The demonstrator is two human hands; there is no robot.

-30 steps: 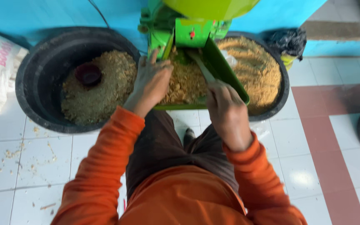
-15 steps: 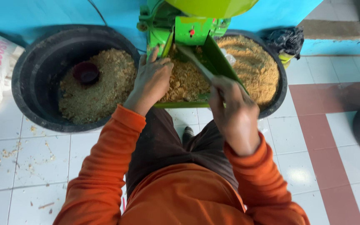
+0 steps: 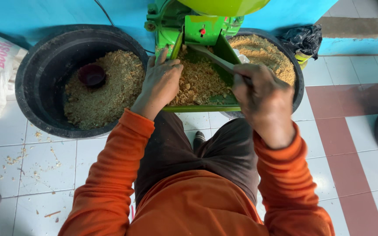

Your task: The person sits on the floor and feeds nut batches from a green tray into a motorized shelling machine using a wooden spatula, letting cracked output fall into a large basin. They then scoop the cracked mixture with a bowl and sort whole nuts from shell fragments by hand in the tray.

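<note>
Right hand (image 3: 259,94) has slid lower right since earlier, gripping a stick (image 3: 213,57); left hand (image 3: 162,81) lies open, flat on the feed (image 3: 200,81) in the green tray (image 3: 202,108), frame centre. Risk: feed spilling over the tray lip onto the floor.

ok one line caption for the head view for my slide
Left hand rests on crumbly feed in a green machine's tray while the right hand grips a stick-like tool, between two black tubs.
</note>
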